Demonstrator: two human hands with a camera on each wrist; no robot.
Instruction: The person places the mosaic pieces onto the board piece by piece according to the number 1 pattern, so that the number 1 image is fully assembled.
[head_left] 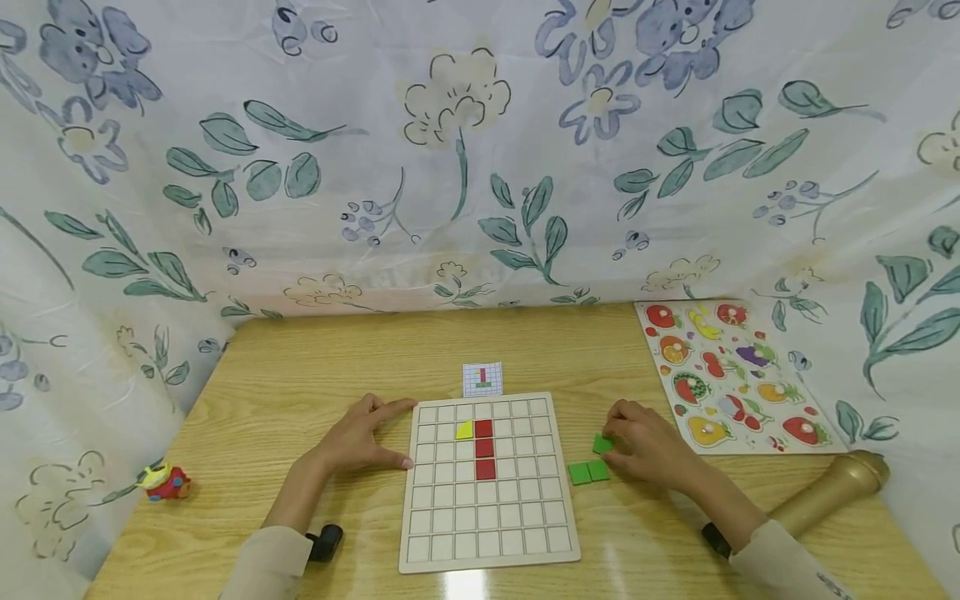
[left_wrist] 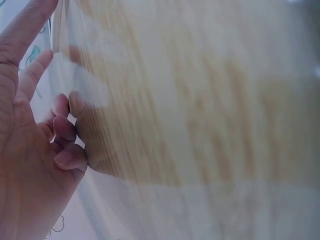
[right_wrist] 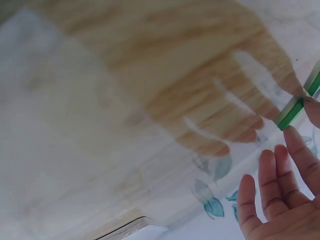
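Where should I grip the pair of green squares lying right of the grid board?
Pinch the green squares by their near and far edges, from above. They lie flat on the table, side by side, so only thin edges offer purchase. The right hand already holds another green piece.

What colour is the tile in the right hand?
Green tile, pinched by the right hand; clearest in the head view.

Looked down from head height over the whole tabletop [head_left: 300, 367]; sat close behind each hand's fingers [left_wrist: 62, 127], grazing that same glossy tabletop.
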